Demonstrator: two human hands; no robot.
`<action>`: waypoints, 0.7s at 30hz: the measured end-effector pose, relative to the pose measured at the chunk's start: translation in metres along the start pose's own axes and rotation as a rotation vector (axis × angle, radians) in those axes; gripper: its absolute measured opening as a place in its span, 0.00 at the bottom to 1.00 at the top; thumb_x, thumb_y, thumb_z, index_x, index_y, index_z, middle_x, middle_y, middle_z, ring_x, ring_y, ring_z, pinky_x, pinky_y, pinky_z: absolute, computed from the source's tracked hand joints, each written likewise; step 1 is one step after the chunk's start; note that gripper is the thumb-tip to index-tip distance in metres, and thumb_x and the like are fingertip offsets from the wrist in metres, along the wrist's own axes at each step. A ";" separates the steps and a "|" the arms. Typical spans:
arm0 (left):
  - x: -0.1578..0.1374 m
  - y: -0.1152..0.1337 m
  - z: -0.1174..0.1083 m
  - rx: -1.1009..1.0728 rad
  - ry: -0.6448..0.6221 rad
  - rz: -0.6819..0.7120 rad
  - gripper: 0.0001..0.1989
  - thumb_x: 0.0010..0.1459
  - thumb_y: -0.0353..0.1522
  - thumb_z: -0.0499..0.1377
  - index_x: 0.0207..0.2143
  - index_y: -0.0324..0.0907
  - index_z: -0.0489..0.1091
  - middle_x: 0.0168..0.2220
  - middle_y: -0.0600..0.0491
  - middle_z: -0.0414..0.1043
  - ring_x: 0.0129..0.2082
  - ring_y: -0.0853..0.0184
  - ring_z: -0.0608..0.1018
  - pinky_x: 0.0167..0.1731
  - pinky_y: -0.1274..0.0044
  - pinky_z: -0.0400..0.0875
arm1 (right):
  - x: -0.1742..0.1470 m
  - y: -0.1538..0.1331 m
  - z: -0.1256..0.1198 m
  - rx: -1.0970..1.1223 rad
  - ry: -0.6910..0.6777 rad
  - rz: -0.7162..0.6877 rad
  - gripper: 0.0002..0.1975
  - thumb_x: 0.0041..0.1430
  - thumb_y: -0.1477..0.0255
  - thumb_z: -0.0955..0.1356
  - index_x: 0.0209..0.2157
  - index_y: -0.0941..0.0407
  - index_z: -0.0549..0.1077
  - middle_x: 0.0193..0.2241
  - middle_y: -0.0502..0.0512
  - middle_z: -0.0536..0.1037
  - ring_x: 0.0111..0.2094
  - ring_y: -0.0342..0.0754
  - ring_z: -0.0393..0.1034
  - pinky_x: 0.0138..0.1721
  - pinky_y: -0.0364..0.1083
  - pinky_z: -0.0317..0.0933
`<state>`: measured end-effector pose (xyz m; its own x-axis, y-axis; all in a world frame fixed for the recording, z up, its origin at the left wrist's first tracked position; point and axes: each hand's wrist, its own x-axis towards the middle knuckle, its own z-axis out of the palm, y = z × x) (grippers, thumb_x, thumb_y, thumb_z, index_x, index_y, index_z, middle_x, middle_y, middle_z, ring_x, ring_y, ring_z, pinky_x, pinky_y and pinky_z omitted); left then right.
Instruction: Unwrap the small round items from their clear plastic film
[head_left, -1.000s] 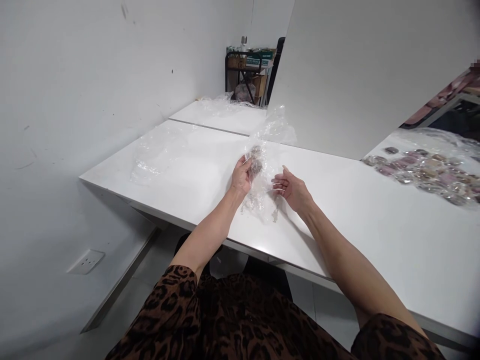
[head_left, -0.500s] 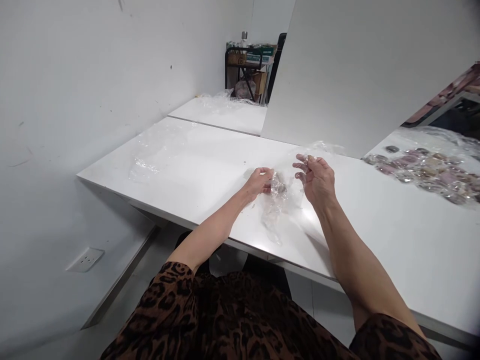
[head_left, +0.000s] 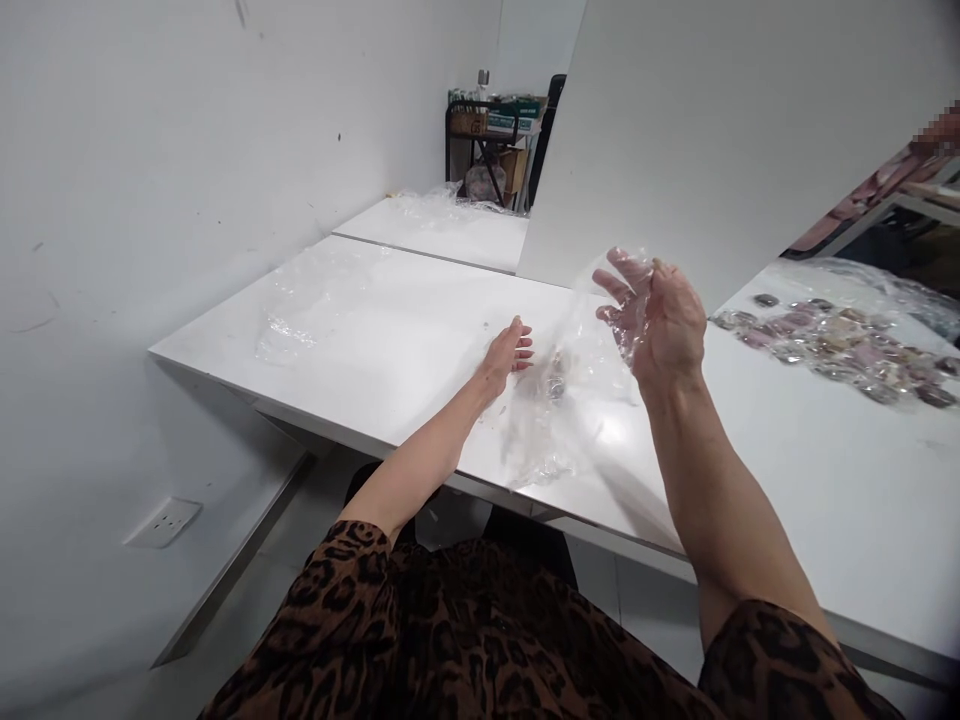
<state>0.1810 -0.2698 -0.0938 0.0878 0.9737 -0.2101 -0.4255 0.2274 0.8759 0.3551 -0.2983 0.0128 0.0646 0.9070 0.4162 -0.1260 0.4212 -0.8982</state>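
Clear plastic film (head_left: 592, 345) hangs from my right hand (head_left: 660, 315), raised above the white table (head_left: 420, 310), with the film pinched at the thumb and its other fingers spread behind it. The film drapes down to the tabletop in front of me. A small dark object (head_left: 556, 386) shows blurred through the plastic; its kind cannot be made out. Just left of it is my left hand (head_left: 506, 357), its fingers stretched and apart, holding nothing.
Crumpled clear film (head_left: 289, 335) lies at the table's left. Several wrapped stone-like pieces (head_left: 840, 345) are spread on the right. A white upright panel (head_left: 660, 140) stands behind the table. Farther back is a black shelf rack (head_left: 480, 135) with boxes. A wall (head_left: 150, 250) bounds the left side.
My right hand has risen and moved right, drawing the plastic film up with it. My left hand has let go of the wrapped piece and opened, shifting slightly left.
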 end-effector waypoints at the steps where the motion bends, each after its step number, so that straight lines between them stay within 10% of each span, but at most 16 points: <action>1: 0.000 0.002 -0.001 -0.019 0.019 0.000 0.22 0.66 0.52 0.59 0.41 0.42 0.76 0.46 0.42 0.74 0.46 0.59 0.77 0.46 0.74 0.73 | 0.004 -0.005 0.002 -0.008 -0.023 -0.035 0.22 0.61 0.43 0.70 0.40 0.47 0.72 0.54 0.56 0.80 0.60 0.62 0.72 0.37 0.52 0.70; 5: -0.011 0.015 -0.003 -0.100 0.046 0.145 0.20 0.63 0.49 0.65 0.47 0.45 0.76 0.55 0.43 0.73 0.63 0.54 0.72 0.59 0.71 0.68 | 0.015 -0.018 0.014 -0.047 -0.078 -0.090 0.21 0.65 0.45 0.68 0.41 0.48 0.72 0.54 0.55 0.79 0.57 0.59 0.73 0.39 0.52 0.72; 11: -0.048 0.033 0.010 -0.094 -0.236 0.243 0.38 0.42 0.28 0.80 0.57 0.51 0.75 0.61 0.46 0.72 0.70 0.51 0.67 0.66 0.67 0.64 | 0.019 -0.010 0.050 -0.033 -0.222 0.041 0.21 0.58 0.51 0.76 0.35 0.52 0.70 0.48 0.54 0.78 0.49 0.53 0.75 0.38 0.49 0.73; 16: -0.044 0.053 0.020 -0.024 -0.154 0.115 0.10 0.60 0.30 0.68 0.45 0.44 0.78 0.48 0.45 0.79 0.57 0.49 0.78 0.58 0.61 0.72 | 0.008 -0.016 0.062 -0.052 -0.323 0.062 0.20 0.59 0.53 0.77 0.35 0.54 0.74 0.40 0.53 0.77 0.48 0.50 0.74 0.43 0.47 0.73; 21: -0.030 0.096 0.019 -0.167 -0.144 -0.032 0.15 0.68 0.38 0.61 0.55 0.47 0.74 0.51 0.42 0.79 0.60 0.47 0.78 0.58 0.55 0.74 | -0.001 -0.016 0.015 -0.020 -0.050 0.027 0.19 0.61 0.51 0.75 0.35 0.52 0.74 0.40 0.53 0.80 0.44 0.47 0.77 0.40 0.46 0.73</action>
<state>0.1547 -0.2767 0.0050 0.2258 0.9606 -0.1618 -0.5626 0.2642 0.7834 0.3425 -0.3059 0.0294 0.0122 0.9175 0.3976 -0.1076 0.3965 -0.9117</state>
